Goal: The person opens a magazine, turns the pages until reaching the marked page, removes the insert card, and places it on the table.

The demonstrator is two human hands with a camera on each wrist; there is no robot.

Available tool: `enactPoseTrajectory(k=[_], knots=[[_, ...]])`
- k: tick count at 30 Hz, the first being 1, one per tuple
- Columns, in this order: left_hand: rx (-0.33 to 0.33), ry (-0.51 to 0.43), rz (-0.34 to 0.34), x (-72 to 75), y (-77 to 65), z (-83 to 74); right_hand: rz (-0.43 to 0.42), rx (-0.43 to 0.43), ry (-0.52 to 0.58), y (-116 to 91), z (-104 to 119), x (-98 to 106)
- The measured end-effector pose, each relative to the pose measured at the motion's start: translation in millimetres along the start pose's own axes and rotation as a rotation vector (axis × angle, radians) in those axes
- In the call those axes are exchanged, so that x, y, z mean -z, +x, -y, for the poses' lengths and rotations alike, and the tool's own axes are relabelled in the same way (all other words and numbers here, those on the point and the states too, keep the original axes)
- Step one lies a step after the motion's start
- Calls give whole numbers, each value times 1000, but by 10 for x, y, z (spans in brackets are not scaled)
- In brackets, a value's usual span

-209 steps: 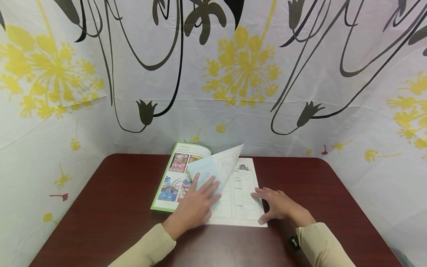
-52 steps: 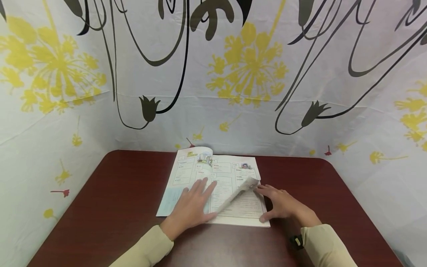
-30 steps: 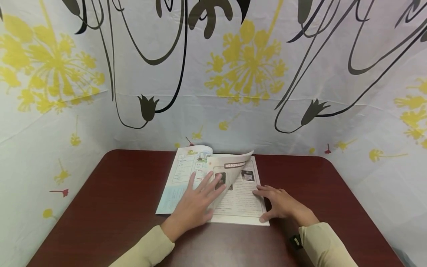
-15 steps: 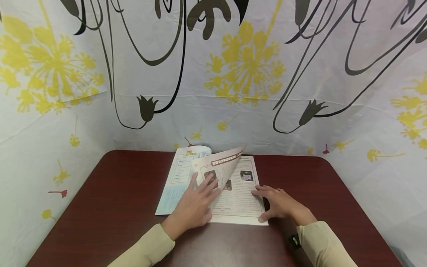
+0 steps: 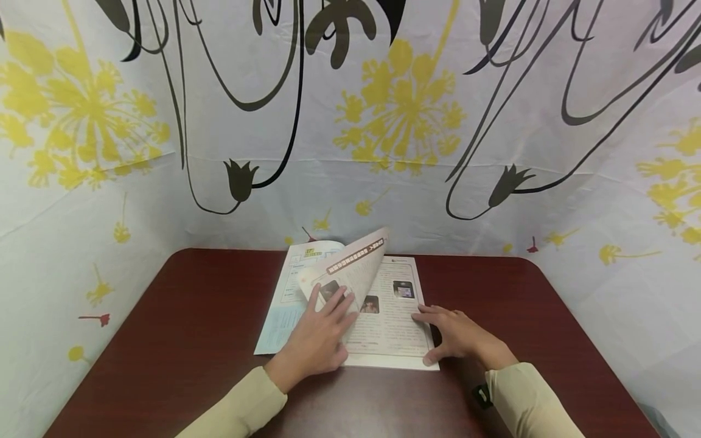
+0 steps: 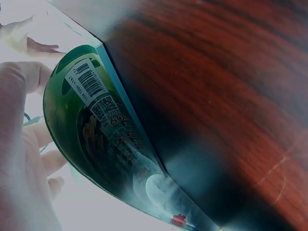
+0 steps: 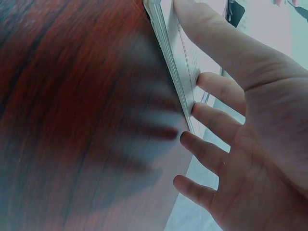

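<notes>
An open magazine (image 5: 402, 340) lies on the table with its right-hand page showing text and small photos. One page (image 5: 361, 263) is lifted and folds over toward the left, its far corner standing up. My left hand (image 5: 314, 340) rests on that page with fingers spread. In the left wrist view the glossy green cover (image 6: 113, 125) with a barcode label curves up beside the hand. My right hand (image 5: 462, 337) touches the magazine's right edge, fingers spread and thumb near the lower corner. The right wrist view shows its fingertips along the page edges (image 7: 168, 60).
The dark red-brown table (image 5: 202, 316) has rounded far corners. Behind it and at both sides hangs a white cloth (image 5: 306, 140) printed with yellow and dark flowers. A black device (image 5: 482, 396) sits at the right wrist, by the light sleeve (image 5: 528, 395).
Several seconds ago a different page was folding over. Since then a page at the right has lifted, and my left hand has swept it leftward. The right hand stays at the edge.
</notes>
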State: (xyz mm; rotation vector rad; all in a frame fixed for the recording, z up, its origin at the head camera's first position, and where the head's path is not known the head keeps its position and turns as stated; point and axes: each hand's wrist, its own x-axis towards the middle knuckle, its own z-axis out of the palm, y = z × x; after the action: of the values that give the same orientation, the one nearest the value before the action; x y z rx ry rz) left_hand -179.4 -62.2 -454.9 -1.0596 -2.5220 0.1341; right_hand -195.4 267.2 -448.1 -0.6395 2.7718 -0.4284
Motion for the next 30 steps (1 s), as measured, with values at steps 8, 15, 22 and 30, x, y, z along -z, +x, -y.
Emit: enactPoseTrajectory(k=[8, 15, 22, 30], knots=[[60, 40, -19, -19, -4, 8, -1, 7, 9, -6, -10, -6], [93, 51, 4, -15, -10, 10, -6, 4, 6, -6, -9, -10], [111, 6, 38, -27, -22, 1, -1, -8, 4, -1, -6, -16], [150, -58, 61, -31, -49, -10, -2, -7, 6, 2, 0, -12]])
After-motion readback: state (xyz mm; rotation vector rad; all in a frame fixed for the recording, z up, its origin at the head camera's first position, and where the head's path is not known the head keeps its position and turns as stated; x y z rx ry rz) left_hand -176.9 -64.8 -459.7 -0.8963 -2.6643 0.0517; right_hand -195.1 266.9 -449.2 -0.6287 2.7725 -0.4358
